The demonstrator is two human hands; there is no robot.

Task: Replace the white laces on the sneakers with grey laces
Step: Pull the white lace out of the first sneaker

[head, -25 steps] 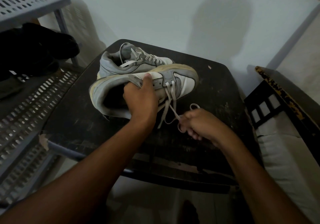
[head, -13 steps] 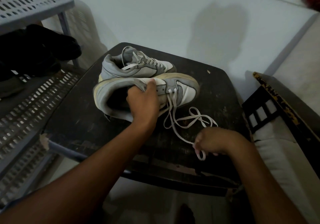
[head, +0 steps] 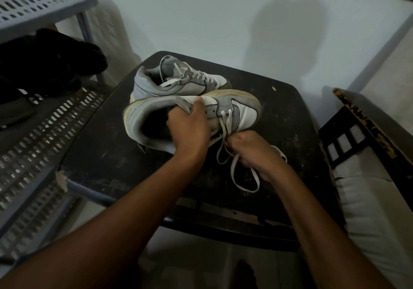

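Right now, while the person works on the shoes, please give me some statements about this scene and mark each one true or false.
1. The left hand grips the near sneaker at its opening. True.
2. The right hand is flat on the table and holds nothing. False: its fingers are curled round the white lace of the near sneaker.
3. The far sneaker has its white lace threaded. True.
4. Grey laces lie on the dark table beside the shoes. False: no grey laces show in this view.
5. The near sneaker stands upright on its sole. False: it is tipped on its side, with the opening toward the camera.
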